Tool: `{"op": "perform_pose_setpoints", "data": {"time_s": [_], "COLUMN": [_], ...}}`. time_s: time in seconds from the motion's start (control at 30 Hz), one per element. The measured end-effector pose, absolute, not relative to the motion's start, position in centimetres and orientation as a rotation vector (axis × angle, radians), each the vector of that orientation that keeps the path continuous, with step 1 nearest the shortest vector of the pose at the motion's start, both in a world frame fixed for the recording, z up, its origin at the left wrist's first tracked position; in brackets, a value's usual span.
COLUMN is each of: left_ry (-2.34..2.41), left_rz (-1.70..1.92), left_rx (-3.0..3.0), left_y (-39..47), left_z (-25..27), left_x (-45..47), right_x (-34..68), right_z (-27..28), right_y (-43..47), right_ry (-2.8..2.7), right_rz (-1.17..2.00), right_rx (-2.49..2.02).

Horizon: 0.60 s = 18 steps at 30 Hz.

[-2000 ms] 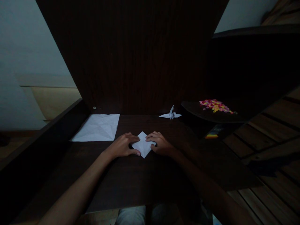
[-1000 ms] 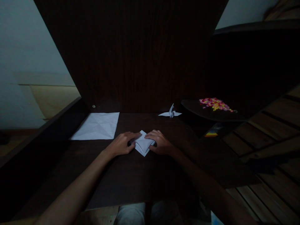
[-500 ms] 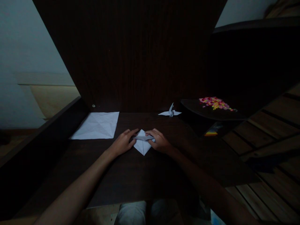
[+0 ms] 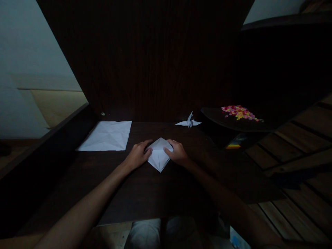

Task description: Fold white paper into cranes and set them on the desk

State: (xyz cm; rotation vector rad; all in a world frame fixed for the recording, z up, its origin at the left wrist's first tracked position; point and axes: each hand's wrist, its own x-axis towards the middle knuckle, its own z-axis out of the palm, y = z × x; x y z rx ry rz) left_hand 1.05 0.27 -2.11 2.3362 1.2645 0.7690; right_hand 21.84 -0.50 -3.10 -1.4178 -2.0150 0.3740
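Note:
A folded white paper point(image 4: 159, 159), diamond-shaped with a crease down its lower half, lies on the dark desk in front of me. At its left corner, my left hand point(image 4: 138, 154) grips the edge, thumb on top and fingers curled around the far side. My right hand point(image 4: 177, 152) holds the right edge in the same manner, its thumb pressed on the upper face. Beyond the hands, a white origami crane point(image 4: 189, 123) stands near the back panel. A larger creased sheet of white paper point(image 4: 109, 136) is spread flat to the left.
On the right, a low dark shelf point(image 4: 212, 116) bears a heap of small pink, red and yellow pieces point(image 4: 240, 112). Under it shows a rainbow-coloured item point(image 4: 234, 146). A raised side board point(image 4: 52, 138) bounds the desk at left, and a tall panel point(image 4: 145, 62) at the back.
The upper flap, which stood partly lifted between my fingers, now lies flat, and the paper shows as a smooth diamond. Both thumbs have come onto its top face. The view has shifted slightly.

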Motion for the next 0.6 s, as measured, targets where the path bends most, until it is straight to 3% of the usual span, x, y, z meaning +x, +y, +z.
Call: {"op": "perform_pose_setpoints", "data": {"time_s": [0.6], "left_ry": [1.288], "left_rz": [0.747], "left_rx": [2.4], "left_y": [0.26], "left_z": [-2.04], "left_x": [1.23], "right_x": [21.77], "right_z": [-3.05], "right_y": [-0.72], "right_ry": [-2.009], "right_rz": [0.431], "right_rx": [-1.393]}}
